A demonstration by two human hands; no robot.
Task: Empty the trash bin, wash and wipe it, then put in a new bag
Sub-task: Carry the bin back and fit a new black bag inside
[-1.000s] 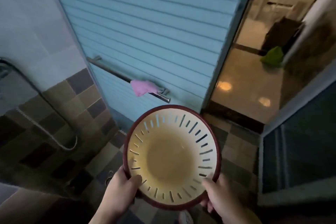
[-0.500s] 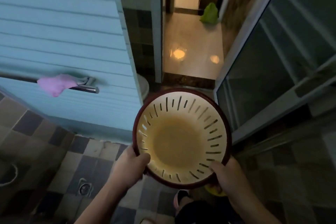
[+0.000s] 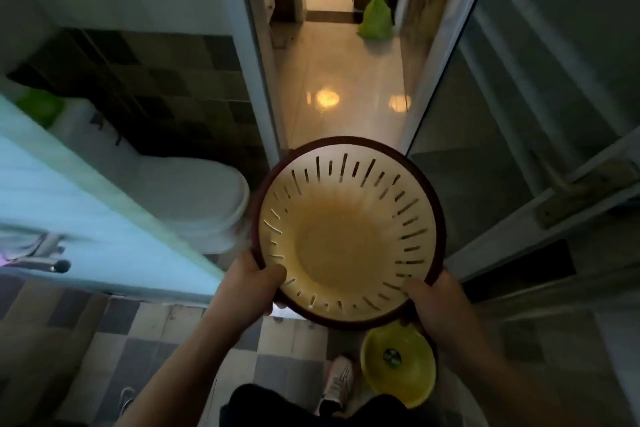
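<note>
Head view | left hand (image 3: 254,282) and right hand (image 3: 438,300) gripping empty slotted trash bin (image 3: 349,232) by rim, beside toilet (image 3: 204,198) | judging: carrying toward doorway; wiping, bagging pending

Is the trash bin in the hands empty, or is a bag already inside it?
Empty. The trash bin shows its bare yellowish bottom and slotted wall, with no bag or trash inside.

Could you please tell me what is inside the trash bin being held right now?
The trash bin looks empty: only its bare, stained yellowish bottom and slotted wall show, with no bag. Both thumbs hook over the near rim; the fingers beneath it are hidden.
</note>
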